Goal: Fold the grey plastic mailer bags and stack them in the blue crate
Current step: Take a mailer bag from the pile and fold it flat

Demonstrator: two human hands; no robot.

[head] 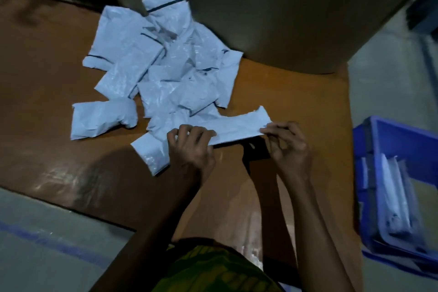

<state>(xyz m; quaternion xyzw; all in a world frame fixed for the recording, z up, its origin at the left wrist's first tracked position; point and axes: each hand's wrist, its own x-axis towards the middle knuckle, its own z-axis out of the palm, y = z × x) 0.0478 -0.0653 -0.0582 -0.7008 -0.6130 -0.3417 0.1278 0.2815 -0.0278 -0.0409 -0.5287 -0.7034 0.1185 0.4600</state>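
A grey mailer bag [237,128], folded into a long narrow strip, is held just above the brown table [296,92]. My left hand [189,147] pinches its left end and my right hand [286,144] pinches its right end. Behind it lies a loose pile of several crumpled grey mailer bags [166,66]; one more bag [149,152] lies flat just left of my left hand. The blue crate [379,140] stands on the floor at the right, with folded grey bags [395,194] stacked on edge inside it.
A large dark cardboard box [260,7] stands at the back of the table, touching the pile. The table's right edge runs beside the crate. Grey floor with a blue tape line [47,239] shows at lower left.
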